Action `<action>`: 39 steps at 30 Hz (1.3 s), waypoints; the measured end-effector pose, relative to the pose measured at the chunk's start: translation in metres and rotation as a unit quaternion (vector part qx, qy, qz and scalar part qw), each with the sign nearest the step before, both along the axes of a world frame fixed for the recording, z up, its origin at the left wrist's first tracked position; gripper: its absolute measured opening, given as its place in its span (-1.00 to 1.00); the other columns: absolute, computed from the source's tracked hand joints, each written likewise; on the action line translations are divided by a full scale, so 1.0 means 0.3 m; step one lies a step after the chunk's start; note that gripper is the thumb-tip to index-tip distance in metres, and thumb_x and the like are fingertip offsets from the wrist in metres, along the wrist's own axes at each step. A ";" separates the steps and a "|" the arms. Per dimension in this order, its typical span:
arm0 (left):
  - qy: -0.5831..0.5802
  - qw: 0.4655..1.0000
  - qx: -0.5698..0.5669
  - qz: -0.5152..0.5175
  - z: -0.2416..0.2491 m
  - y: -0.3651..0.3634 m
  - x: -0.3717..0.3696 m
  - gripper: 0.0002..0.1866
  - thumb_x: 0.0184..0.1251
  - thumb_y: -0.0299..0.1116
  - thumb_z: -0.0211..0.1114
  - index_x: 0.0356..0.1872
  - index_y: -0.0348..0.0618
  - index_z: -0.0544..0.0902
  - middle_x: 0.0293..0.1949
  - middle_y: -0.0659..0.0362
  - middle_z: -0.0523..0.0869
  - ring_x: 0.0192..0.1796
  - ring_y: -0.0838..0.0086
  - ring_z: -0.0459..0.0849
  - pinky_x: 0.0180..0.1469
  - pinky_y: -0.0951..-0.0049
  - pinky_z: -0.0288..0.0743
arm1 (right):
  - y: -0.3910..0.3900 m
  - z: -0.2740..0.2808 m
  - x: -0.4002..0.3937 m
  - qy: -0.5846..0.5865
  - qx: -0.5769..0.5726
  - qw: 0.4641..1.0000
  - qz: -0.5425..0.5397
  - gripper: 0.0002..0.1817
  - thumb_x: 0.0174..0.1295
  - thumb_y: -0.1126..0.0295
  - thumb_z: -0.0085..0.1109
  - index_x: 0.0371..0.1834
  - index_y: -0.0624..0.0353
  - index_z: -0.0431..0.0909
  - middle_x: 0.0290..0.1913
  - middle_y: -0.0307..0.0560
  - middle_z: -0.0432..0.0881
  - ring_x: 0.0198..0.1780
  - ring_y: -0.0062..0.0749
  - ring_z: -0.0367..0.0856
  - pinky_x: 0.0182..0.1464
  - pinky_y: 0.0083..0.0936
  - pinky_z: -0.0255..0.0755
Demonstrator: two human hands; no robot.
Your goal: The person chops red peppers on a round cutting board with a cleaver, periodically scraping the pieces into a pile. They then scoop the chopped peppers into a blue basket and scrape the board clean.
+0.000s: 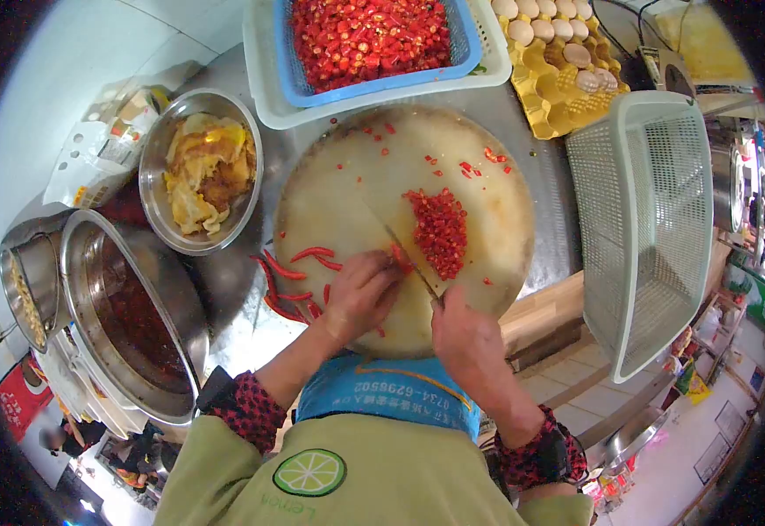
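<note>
My right hand (466, 335) grips the handle of a knife (399, 242), whose blade slants up and left across the round chopping board (330, 188). My left hand (363, 294) is closed on a red chili (401, 257), its fingertips close beside the blade. Just right of the knife lies a heap of chopped red chili (439, 233). Several whole red chilies (286, 267) rest at the board's left edge, near my left wrist. Small chili bits are scattered over the far part of the board.
A blue basket of chopped chilies (286, 61) sits in a pale basket (268, 101) behind the board. Eggs stand in a yellow tray (544, 114) at back right. An upright pale green basket (650, 237) is at right. Left are a steel bowl (150, 188) and a pot (71, 263).
</note>
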State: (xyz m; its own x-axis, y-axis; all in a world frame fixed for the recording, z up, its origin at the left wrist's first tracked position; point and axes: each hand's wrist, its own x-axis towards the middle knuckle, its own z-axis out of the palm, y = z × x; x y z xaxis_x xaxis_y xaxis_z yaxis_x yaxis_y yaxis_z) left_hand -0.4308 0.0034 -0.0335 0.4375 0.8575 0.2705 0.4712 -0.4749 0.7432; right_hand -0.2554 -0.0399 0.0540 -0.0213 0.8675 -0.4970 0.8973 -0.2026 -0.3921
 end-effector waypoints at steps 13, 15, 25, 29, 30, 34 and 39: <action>0.076 0.988 -0.028 0.134 -0.009 0.027 0.072 -0.76 -0.05 -0.51 0.37 -0.30 -0.22 0.57 -0.21 0.01 0.60 -0.20 0.10 0.58 -0.20 0.18 0.49 | 0.061 0.029 0.004 0.019 -0.012 0.998 -0.059 -0.84 0.30 0.35 0.04 -0.23 0.18 0.31 -0.54 0.27 0.53 -0.46 0.30 0.54 -0.43 0.04 0.42; 0.068 0.986 -0.041 0.148 -0.014 0.025 0.067 -0.74 -0.06 -0.52 0.37 -0.29 -0.23 0.56 -0.21 0.01 0.60 -0.20 0.09 0.58 -0.20 0.18 0.49 | 0.067 0.029 0.005 0.015 -0.015 0.998 -0.062 -0.83 0.30 0.35 0.04 -0.23 0.18 0.31 -0.54 0.28 0.53 -0.47 0.30 0.54 -0.44 0.04 0.42; 0.042 0.998 -0.014 0.054 0.014 -0.013 0.030 -0.67 -0.17 -0.57 0.37 -0.25 -0.24 0.61 -0.19 0.00 0.60 -0.12 0.10 0.59 -0.10 0.19 0.52 | 0.037 0.047 -0.010 -0.006 -0.096 0.995 -0.006 -0.81 0.29 0.34 0.07 -0.26 0.17 0.28 -0.52 0.19 0.57 -0.47 0.17 0.59 -0.50 -0.06 0.43; 0.038 0.999 -0.025 0.018 -0.039 -0.040 0.023 -0.65 -0.22 -0.55 0.37 -0.25 -0.28 0.63 -0.14 -0.01 0.61 -0.06 0.08 0.59 -0.03 0.18 0.53 | 0.014 0.017 -0.012 0.005 -0.055 0.998 0.013 -0.80 0.29 0.34 0.07 -0.27 0.18 0.27 -0.52 0.19 0.58 -0.47 0.16 0.60 -0.49 -0.06 0.44; 0.038 0.999 -0.026 0.018 -0.048 -0.043 0.021 -0.65 -0.22 -0.55 0.37 -0.25 -0.28 0.63 -0.14 -0.01 0.61 -0.06 0.08 0.59 -0.03 0.18 0.53 | 0.016 0.015 -0.018 0.002 -0.076 0.997 0.009 -0.80 0.30 0.35 0.05 -0.26 0.19 0.26 -0.52 0.21 0.58 -0.47 0.17 0.60 -0.48 -0.06 0.45; 0.044 0.999 -0.025 -0.001 -0.081 -0.062 0.014 -0.68 -0.17 -0.52 0.34 -0.25 -0.28 0.64 -0.11 -0.02 0.62 0.01 0.08 0.58 0.01 0.19 0.53 | 0.063 0.013 -0.046 0.036 -0.051 0.998 0.026 -0.81 0.34 0.35 -0.04 -0.24 0.23 0.22 -0.53 0.26 0.57 -0.47 0.19 0.60 -0.45 -0.04 0.46; 0.055 0.998 -0.022 -0.018 -0.061 -0.052 0.002 -0.72 -0.10 -0.51 0.30 -0.25 -0.26 0.64 -0.09 0.00 0.62 0.05 0.11 0.57 0.04 0.22 0.52 | 0.121 -0.008 -0.056 0.035 -0.052 0.998 -0.013 -0.78 0.36 0.33 -0.06 -0.19 0.27 0.24 -0.55 0.26 0.56 -0.46 0.22 0.58 -0.43 -0.03 0.44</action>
